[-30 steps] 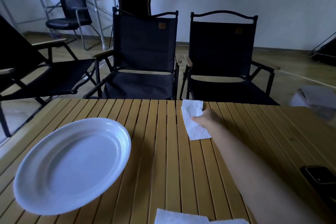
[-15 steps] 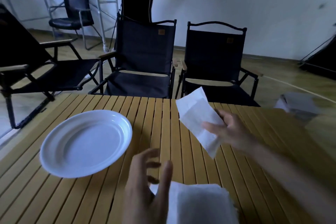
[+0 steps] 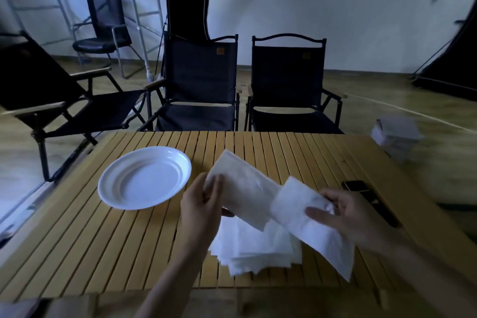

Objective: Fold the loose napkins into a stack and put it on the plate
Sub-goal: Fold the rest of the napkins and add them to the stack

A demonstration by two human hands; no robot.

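We log the bench point(image 3: 103, 253) as slatted wood, yellow, smooth, with a dull sheen. Plate point(image 3: 144, 181): white, smooth, glossy; plastic or ceramic, we cannot tell. Napkins point(image 3: 247, 188): thin white paper, matt, softly crinkled. Chairs point(image 3: 200, 70): black matt cloth, dark metal frames, bare wooden armrests. Phone point(image 3: 366, 196): dark, glossy.

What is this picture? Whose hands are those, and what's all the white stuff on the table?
There is no robot here. A person wears a camera on their head, so you see their own two hands from above. The left hand pinches a white napkin, and the right hand holds a second napkin, both above the wooden table. Under them lies a pile of napkins. A white plate sits to the left, with nothing on it.
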